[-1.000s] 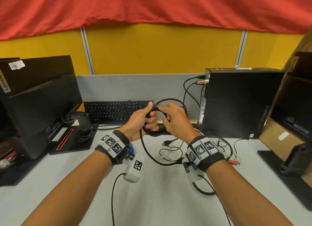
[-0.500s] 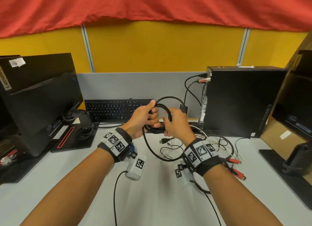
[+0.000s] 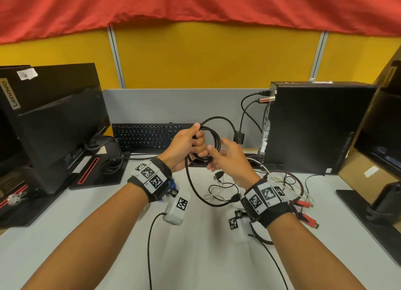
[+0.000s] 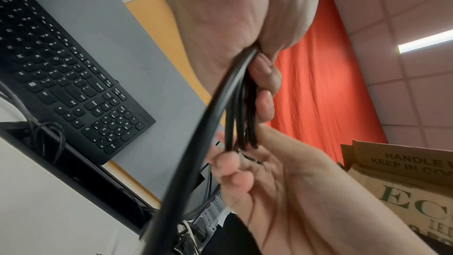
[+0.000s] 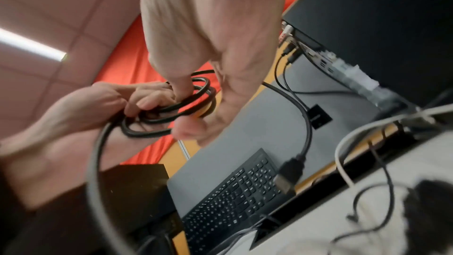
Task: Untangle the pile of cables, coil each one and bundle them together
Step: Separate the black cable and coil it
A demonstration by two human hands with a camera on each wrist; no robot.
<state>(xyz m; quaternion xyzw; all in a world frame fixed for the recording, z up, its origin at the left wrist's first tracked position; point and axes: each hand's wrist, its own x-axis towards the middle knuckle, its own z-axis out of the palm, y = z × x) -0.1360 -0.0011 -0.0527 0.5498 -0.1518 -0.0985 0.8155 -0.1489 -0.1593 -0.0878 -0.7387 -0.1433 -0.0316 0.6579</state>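
Left hand [image 3: 184,146] grips black cable coil [image 3: 213,143]; right hand [image 3: 227,157] open beside it. Risk: trailing tail snags desk [image 3: 195,257] pile [image 3: 282,181], loops spring loose.

- Red fabric [image 3: 195,5] draped above yellow partition panels [image 3: 217,55].
- Grey divider [image 3: 173,105] behind a pale desk [image 3: 195,257].
- Tiled ceiling [image 4: 404,16], apparently pinkish, with a strip light [image 4: 424,43].
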